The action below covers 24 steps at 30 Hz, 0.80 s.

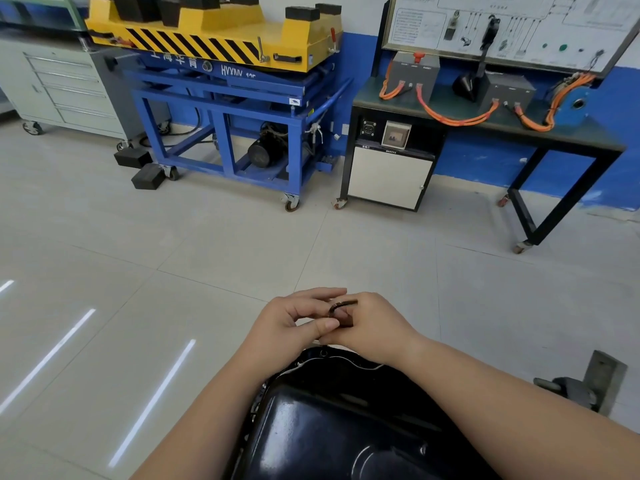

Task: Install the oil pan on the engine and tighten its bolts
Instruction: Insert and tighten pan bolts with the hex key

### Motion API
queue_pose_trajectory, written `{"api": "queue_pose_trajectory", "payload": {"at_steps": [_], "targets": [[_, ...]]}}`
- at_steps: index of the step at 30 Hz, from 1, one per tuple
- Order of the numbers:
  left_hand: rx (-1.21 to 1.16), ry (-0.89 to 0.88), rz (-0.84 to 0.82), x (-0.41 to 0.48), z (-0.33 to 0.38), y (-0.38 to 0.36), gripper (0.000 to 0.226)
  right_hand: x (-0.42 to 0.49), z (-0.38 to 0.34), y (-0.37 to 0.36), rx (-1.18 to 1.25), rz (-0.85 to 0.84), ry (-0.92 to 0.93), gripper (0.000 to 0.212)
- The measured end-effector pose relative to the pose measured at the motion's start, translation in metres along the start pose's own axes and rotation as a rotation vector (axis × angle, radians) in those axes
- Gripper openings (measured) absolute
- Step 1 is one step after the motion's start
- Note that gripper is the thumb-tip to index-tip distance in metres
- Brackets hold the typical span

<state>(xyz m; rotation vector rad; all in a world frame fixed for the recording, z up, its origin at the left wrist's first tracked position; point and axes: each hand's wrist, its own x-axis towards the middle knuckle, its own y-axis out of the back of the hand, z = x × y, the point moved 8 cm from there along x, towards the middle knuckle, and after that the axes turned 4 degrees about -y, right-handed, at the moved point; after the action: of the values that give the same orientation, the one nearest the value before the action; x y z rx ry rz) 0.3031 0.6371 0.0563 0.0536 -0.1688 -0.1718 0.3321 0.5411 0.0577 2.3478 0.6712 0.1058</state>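
Black pan: lying at the bottom of the head view, under both forearms, glossy belly seemingly facing up.
Pan handling: judging it stiff pressed steel, fairly heavy, slick on the painted belly, so gripping best at the flange, on two opposite sides, minding the thin edge.
Key: dark bent rod, probably a hex key, looking light and rigid; poking up between the two hands, above the pan's far end.
Left hand: pinching at the key's bend, thumb underneath, fingers lying fairly straight over the top.
Right hand: curling round the key's lower part, fingertips meeting the left thumb.
Pan relative to fingers: sitting just below and nearer than the fingertips, no finger touching it; right wrist crossing over the far rim, contact impossible to tell.
Engine, bolts: not showing clearly; only one hole in the flange making itself out.
Floor: pale tile, stretching beyond the hands.
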Motion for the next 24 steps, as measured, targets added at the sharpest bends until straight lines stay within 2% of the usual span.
{"api": "queue_pose_trajectory", "payload": {"at_steps": [3, 6, 10, 13, 17, 19, 21, 24], "targets": [[0.040, -0.009, 0.054, -0.001, 0.004, 0.001, 0.015, 0.000, 0.000, 0.003, 0.009, 0.036, -0.012, 0.031], [0.090, -0.021, 0.082, 0.000, 0.007, 0.003, 0.014, 0.001, 0.003, 0.000, -0.028, 0.044, -0.019, 0.031], [0.116, -0.049, 0.067, 0.000, 0.008, 0.004, 0.023, 0.000, 0.001, -0.007, -0.012, -0.021, -0.007, 0.027], [0.166, -0.081, 0.028, -0.001, 0.012, 0.003, 0.035, -0.004, -0.003, -0.008, 0.026, -0.103, 0.015, 0.012], [0.178, -0.056, -0.009, -0.002, 0.010, 0.000, 0.036, -0.006, -0.002, -0.007, -0.031, -0.138, 0.021, 0.006], [0.146, -0.028, -0.002, -0.003, 0.007, 0.001, 0.033, -0.006, -0.001, -0.007, -0.030, -0.120, 0.005, 0.010], [0.130, -0.014, 0.007, -0.004, 0.008, 0.001, 0.032, -0.004, 0.001, -0.006, -0.016, -0.073, -0.005, 0.003], [0.150, -0.008, 0.025, -0.005, 0.012, 0.001, 0.016, -0.002, 0.003, -0.003, 0.044, -0.013, -0.024, 0.013]]}}
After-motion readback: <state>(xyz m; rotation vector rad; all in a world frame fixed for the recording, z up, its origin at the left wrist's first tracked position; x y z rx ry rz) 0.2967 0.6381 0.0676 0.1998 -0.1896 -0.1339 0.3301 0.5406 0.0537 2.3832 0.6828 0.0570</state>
